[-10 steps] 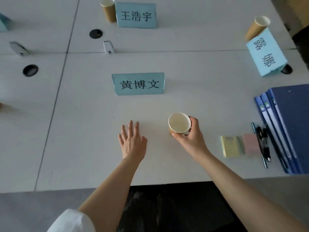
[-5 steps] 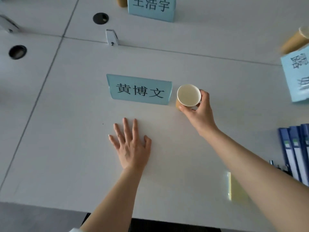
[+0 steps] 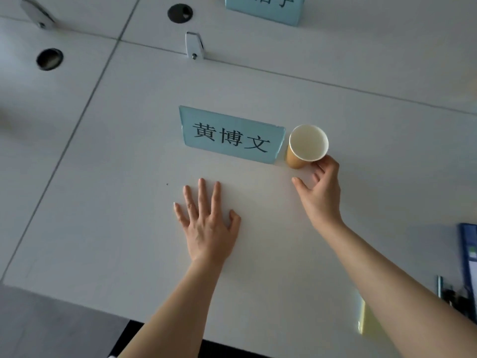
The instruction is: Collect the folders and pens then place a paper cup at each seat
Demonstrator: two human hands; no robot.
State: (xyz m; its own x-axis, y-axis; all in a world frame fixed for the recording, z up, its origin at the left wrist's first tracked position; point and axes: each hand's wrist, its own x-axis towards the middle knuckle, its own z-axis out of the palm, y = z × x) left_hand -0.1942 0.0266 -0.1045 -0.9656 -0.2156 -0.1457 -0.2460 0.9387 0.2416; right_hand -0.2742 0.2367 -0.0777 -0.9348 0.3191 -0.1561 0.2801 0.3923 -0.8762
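The paper cup (image 3: 307, 147) stands on the white table (image 3: 103, 202) just to the right of the blue name card (image 3: 231, 136), close enough that its side nearly meets the card's edge; whether the two touch I cannot tell. The right hand (image 3: 318, 192) is at the cup's near side with fingers loosely spread, one fingertip at the rim and the thumb pointing off toward the card. It looks released rather than gripping, though a light touch at the rim may remain. The left hand (image 3: 206, 223) lies flat on the table in front of the card, fingers straight and spread, holding nothing.

This seems to be the cup-placing step for this seat, with the cup set down and the fingers coming loose. At the right edge the blue folders (image 3: 469, 254) lie gathered, with what looks like a pen (image 3: 440, 286) beside them, so the collecting appears done. A second name card (image 3: 263, 7) shows at the far edge. The next move calls for drawing the right hand clear without nudging the light cup, then fetching another for any seat lacking one.
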